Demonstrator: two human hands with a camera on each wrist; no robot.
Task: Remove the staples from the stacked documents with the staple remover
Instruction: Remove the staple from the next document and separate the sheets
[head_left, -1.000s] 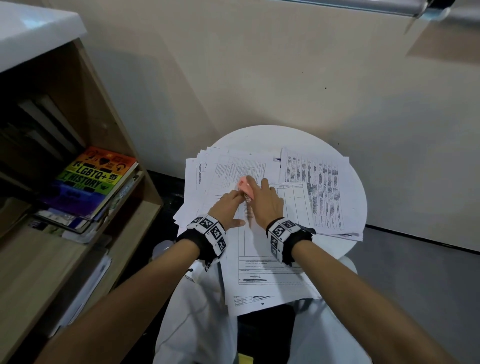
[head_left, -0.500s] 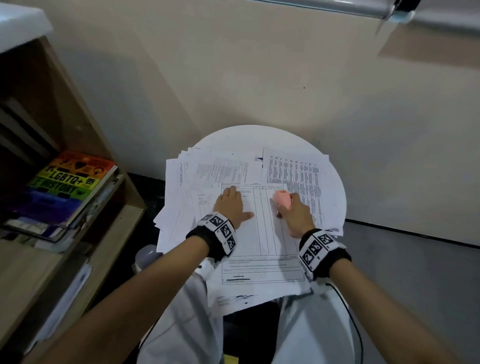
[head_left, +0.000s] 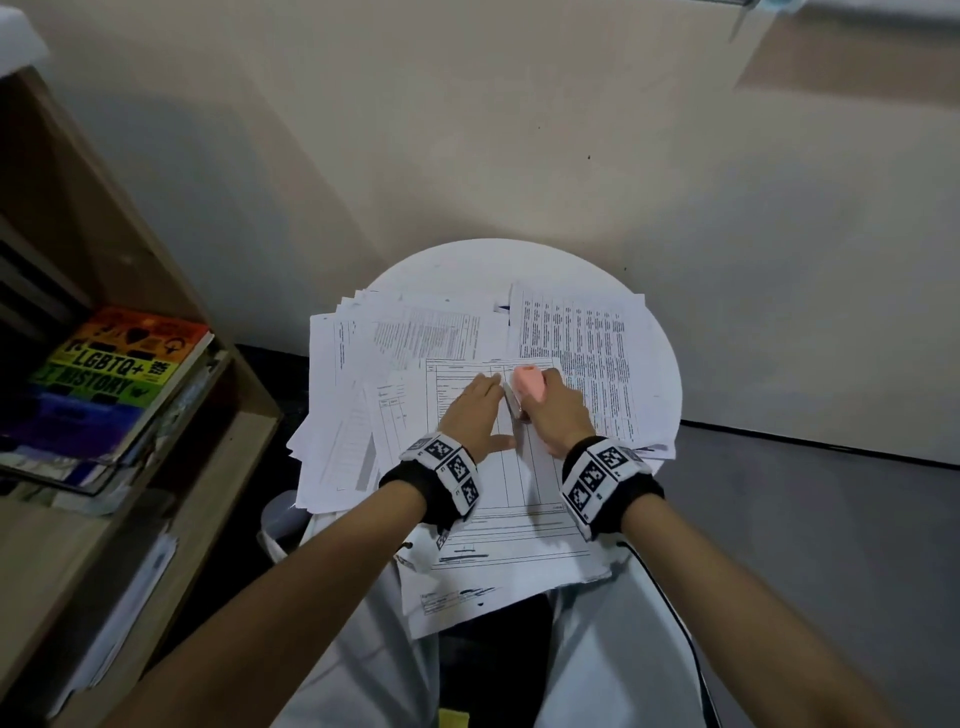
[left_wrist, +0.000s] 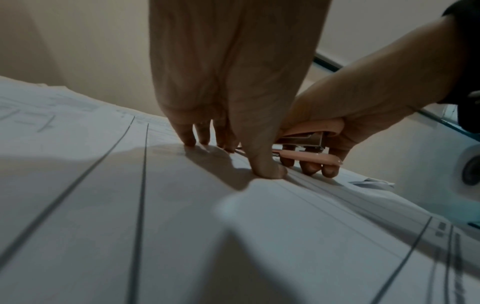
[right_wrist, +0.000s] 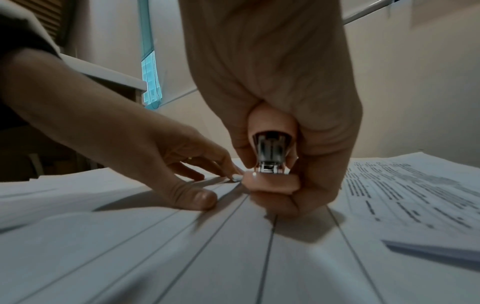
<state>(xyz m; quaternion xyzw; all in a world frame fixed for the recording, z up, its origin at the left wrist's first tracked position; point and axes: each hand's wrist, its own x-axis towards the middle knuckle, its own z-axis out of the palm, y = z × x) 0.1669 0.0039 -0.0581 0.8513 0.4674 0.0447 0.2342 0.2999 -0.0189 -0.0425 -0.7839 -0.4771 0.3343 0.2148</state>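
1. While the left hand (head_left: 475, 410) lies on the top sheet (head_left: 506, 483) with fingers straight and spread, its fingertips (left_wrist: 191, 139) and thumb press the paper flat.
2. Just beside it, the right hand (head_left: 558, 410) curls round a pink staple remover (head_left: 529, 382), thumb on one side and fingers on the other, as the right wrist view shows (right_wrist: 271, 160).
3. That tool sits low over the upper part of the top sheet, near its far edge, its metal mouth pointing down at the paper; whether it touches a staple cannot be told.
4. In the left wrist view, the remover (left_wrist: 309, 144) is close against the left hand's index finger, and the right hand's lower fingers rest on the sheet.
5. Documents (head_left: 415, 338) lie in a loose, fanned pile on a round white counter (head_left: 467, 265), with a separate printed stack (head_left: 587, 353) on the right side.
6. Nearer sheets hang over the counter's edge above the person's lap.
7. Left of the counter stands a wooden shelf (head_left: 244, 415) with a rainbow-coloured book (head_left: 114, 369) lying flat on other books.
8. Both wrists wear black bands (head_left: 602, 478) with square black-and-white markers.
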